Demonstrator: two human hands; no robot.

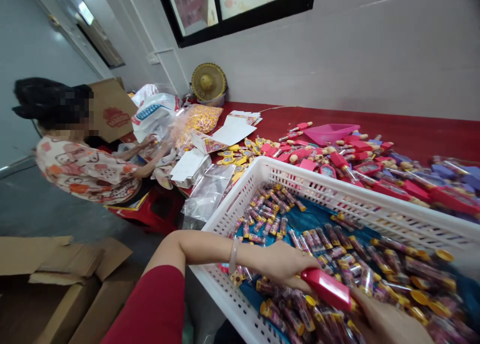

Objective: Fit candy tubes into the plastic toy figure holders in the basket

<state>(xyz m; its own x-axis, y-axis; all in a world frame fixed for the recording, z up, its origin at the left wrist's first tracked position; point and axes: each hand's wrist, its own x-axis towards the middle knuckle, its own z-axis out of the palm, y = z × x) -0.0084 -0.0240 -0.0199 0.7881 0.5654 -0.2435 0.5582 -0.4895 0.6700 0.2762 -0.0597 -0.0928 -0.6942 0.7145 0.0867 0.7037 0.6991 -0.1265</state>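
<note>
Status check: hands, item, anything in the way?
Left hand gripping glossy red plastic piece; right hand at its yellow end, grip unclear. Piece over white perforated plastic basket. Small yellow-ended cylindrical tubes crowd beneath.

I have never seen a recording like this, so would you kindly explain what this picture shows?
There is no machine here: a camera worn on a person's head looks forward and down at two bare hands, so the view is the wearer's own. The left hand grips a glossy red piece; the right hand is at its far end, its grip partly hidden. Below them, a white basket holds many small tubes over a blue lining. Beyond, a red table carries red, yellow and purple items and a pink tray. Another person sits at the left.
</note>
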